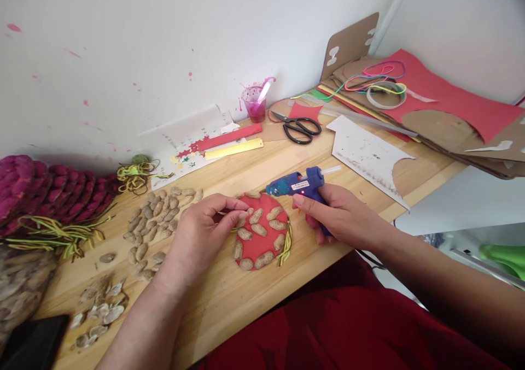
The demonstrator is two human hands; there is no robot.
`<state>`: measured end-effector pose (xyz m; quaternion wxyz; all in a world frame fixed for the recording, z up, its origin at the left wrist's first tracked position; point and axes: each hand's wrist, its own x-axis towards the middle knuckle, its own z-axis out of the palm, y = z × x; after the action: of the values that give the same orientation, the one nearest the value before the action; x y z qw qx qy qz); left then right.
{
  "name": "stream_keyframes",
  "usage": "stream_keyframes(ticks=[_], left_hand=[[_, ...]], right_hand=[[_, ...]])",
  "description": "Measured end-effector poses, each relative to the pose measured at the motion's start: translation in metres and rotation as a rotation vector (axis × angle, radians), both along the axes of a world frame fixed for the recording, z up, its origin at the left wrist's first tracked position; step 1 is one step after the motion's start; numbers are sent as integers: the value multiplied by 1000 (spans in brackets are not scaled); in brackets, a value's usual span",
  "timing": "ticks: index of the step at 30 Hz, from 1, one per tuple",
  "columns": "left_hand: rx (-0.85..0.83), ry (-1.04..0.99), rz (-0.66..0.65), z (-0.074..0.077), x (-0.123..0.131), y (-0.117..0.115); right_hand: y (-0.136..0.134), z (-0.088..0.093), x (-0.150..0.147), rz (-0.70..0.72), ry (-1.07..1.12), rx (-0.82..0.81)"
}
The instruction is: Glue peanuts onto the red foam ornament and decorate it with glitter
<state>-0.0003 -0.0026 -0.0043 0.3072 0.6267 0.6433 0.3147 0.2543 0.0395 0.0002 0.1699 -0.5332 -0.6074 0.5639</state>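
Observation:
A red disc [262, 241] lies on the wooden table [229, 299], with several peanut shells glued around its face and yellow-brown strands at its right edge. My left hand [205, 233] rests at the disc's left side, its fingertips pinched on a peanut shell [243, 216] at the disc's upper left. My right hand [340, 214] grips a blue glue gun [301, 184] just above the disc's upper right. The nozzle points left and a white glue stick pokes out the back.
A pile of peanut shells [158, 214] lies left of the disc, with broken husks [98, 310] nearer me. Magenta padded pieces [45, 192] and yellow strands sit far left. Black scissors [299, 127], a pink cup [254, 102], rulers, cardboard and red paper [443, 99] fill the back right.

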Motion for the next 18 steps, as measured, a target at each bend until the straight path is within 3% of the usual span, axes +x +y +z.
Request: stream_keyframes(ticks=[18], left_hand=[[21, 64, 16, -2, 3, 0]], right_hand=[[-4, 2, 3, 19, -12, 25]])
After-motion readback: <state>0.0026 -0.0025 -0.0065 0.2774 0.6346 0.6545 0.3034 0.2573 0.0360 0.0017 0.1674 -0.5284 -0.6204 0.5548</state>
